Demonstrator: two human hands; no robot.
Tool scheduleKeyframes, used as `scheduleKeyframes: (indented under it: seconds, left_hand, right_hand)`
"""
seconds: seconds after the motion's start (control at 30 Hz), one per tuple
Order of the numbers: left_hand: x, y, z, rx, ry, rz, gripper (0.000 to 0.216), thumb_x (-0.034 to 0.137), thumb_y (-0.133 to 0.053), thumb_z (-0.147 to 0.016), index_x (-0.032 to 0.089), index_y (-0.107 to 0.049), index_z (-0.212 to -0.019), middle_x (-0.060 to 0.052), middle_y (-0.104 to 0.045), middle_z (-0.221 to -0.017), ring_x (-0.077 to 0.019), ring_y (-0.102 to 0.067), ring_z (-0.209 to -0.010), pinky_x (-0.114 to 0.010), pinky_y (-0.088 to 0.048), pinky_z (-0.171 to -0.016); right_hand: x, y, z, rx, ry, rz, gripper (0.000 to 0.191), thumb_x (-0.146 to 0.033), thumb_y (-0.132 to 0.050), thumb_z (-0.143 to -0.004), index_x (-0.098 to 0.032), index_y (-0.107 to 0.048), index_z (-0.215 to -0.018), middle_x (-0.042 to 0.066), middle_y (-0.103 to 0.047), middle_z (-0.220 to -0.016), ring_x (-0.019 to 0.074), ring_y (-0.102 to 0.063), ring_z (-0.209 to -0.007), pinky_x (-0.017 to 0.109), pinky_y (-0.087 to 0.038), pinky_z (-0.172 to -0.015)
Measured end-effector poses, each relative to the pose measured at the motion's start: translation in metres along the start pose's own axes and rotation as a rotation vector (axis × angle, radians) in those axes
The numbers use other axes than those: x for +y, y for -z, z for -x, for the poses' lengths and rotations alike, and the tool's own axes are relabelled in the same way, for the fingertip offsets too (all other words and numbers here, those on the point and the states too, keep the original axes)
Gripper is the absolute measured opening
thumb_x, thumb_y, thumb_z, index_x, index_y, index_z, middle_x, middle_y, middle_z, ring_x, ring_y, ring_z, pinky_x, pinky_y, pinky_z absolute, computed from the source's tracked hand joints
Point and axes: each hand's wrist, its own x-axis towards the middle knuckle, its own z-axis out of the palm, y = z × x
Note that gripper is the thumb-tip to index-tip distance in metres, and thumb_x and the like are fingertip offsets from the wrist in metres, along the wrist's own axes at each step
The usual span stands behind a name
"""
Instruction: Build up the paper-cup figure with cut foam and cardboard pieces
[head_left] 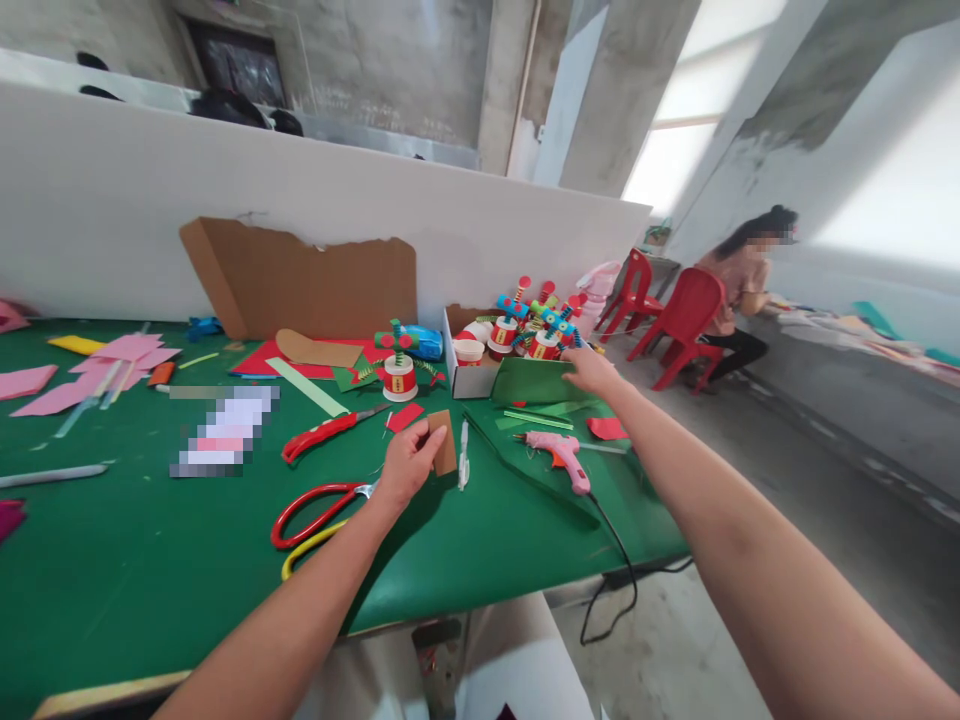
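My left hand (409, 462) is closed on a small brown cardboard piece (444, 441), held just above the green table (150, 560). My right hand (592, 368) reaches far to the right and touches the upper edge of a green paper sheet (534, 382), fingers bent over it. That sheet leans against a white box (469, 380) filled with colourful paper-cup crafts (529, 325). A pink glue gun (559, 455) lies between my two arms, its black cord running off the table edge.
Red-handled scissors (319, 510) and a red utility knife (326, 432) lie left of my left hand. One cup craft (399, 372), pink paper pieces (112, 365) and a cardboard sheet (300, 280) sit further back. A person sits on red chairs (679, 315) at right.
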Motion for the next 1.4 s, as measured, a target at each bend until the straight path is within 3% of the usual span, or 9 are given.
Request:
scheduleKeyframes:
  seconds: [0.23, 0.4, 0.57, 0.7, 0.9, 1.07, 1.2, 1.3, 1.4]
  left_hand:
    - [-0.001, 0.002, 0.001, 0.006, 0.007, -0.046, 0.037, 0.054, -0.053, -0.072, 0.018, -0.055, -0.069, 0.006, -0.045, -0.05, -0.0085, -0.042, -0.041, -0.021, -0.033, -0.04]
    - [-0.003, 0.002, 0.0, 0.044, 0.031, -0.022, 0.039, 0.057, -0.057, -0.069, 0.017, -0.056, -0.069, 0.006, -0.047, -0.05, -0.0084, -0.042, -0.041, -0.021, -0.034, -0.041]
    - [0.002, 0.002, 0.0, 0.095, 0.036, 0.069, 0.04, 0.055, -0.062, -0.067, 0.016, -0.059, -0.075, 0.007, -0.048, -0.049, -0.0075, -0.041, -0.04, -0.02, -0.033, -0.04]
    - [0.011, 0.009, -0.005, 0.197, -0.026, 0.225, 0.042, 0.053, -0.066, -0.064, 0.015, -0.059, -0.079, 0.006, -0.051, -0.051, -0.0059, -0.039, -0.041, -0.018, -0.029, -0.04]
    - [0.023, 0.031, -0.016, -0.022, 0.034, 0.135, 0.036, 0.048, -0.068, -0.061, 0.016, -0.053, -0.066, 0.007, -0.045, -0.044, -0.0064, -0.038, -0.038, -0.019, -0.03, -0.038]
    - [0.023, 0.035, -0.023, -0.099, 0.081, 0.056, 0.028, 0.043, -0.06, -0.071, 0.016, -0.054, -0.072, 0.005, -0.048, -0.051, -0.0075, -0.043, -0.041, -0.019, -0.034, -0.04]
    - [0.025, 0.04, -0.025, -0.224, 0.133, 0.01, 0.024, 0.039, -0.053, -0.075, 0.016, -0.055, -0.081, 0.003, -0.055, -0.06, -0.0115, -0.054, -0.049, -0.023, -0.045, -0.046]
    - [0.028, 0.066, -0.033, -0.374, 0.135, -0.22, 0.02, 0.036, -0.052, -0.076, 0.017, -0.057, -0.081, -0.001, -0.064, -0.07, -0.0154, -0.062, -0.061, -0.023, -0.047, -0.048]
    - [0.027, 0.113, -0.059, -0.225, 0.177, -0.624, 0.025, 0.034, -0.044, -0.082, 0.017, -0.061, -0.077, -0.003, -0.067, -0.066, -0.0155, -0.064, -0.06, -0.022, -0.045, -0.049]
  right_hand:
    - [0.002, -0.002, 0.011, 0.091, -0.105, -0.043, 0.04, -0.021, -0.061, -0.081, -0.014, -0.055, -0.119, 0.015, -0.061, -0.114, 0.0269, -0.057, -0.104, 0.036, -0.044, -0.088]
    - [-0.009, 0.021, 0.022, 0.196, -0.119, -0.187, 0.033, -0.022, -0.063, -0.08, -0.013, -0.061, -0.112, 0.014, -0.063, -0.108, 0.0279, -0.057, -0.102, 0.039, -0.043, -0.092]
    - [-0.093, 0.044, 0.033, 0.505, -0.024, -0.736, 0.022, -0.03, -0.054, -0.085, -0.018, -0.064, -0.1, 0.007, -0.067, -0.102, 0.0202, -0.06, -0.094, 0.033, -0.046, -0.088]
    - [-0.19, 0.031, 0.026, 0.608, 0.036, -1.325, 0.029, -0.042, -0.047, -0.087, -0.019, -0.063, -0.097, 0.003, -0.068, -0.092, 0.0157, -0.062, -0.082, 0.027, -0.049, -0.077]
    - [-0.271, -0.002, 0.02, 0.487, -0.096, -1.69, 0.036, -0.05, -0.047, -0.084, -0.018, -0.062, -0.084, 0.002, -0.065, -0.077, 0.0145, -0.059, -0.072, 0.024, -0.047, -0.066]
    - [-0.279, -0.021, 0.031, 0.332, -0.028, -1.655, 0.034, -0.051, -0.048, -0.081, -0.019, -0.057, -0.071, -0.002, -0.057, -0.062, 0.0134, -0.053, -0.061, 0.023, -0.043, -0.057]
    - [-0.28, -0.027, 0.035, 0.361, -0.023, -1.537, 0.029, -0.047, -0.049, -0.082, -0.02, -0.053, -0.072, -0.004, -0.051, -0.057, 0.0116, -0.049, -0.054, 0.022, -0.039, -0.051]
    - [-0.284, -0.027, 0.035, 0.275, -0.071, -1.629, 0.03, -0.051, -0.045, -0.083, -0.021, -0.053, -0.083, -0.003, -0.057, -0.062, 0.0117, -0.051, -0.047, 0.022, -0.039, -0.043]
    - [-0.288, -0.024, 0.035, 0.213, -0.103, -1.7, 0.035, -0.056, -0.044, -0.082, -0.021, -0.051, -0.083, 0.0, -0.063, -0.069, 0.0107, -0.051, -0.041, 0.022, -0.037, -0.037]
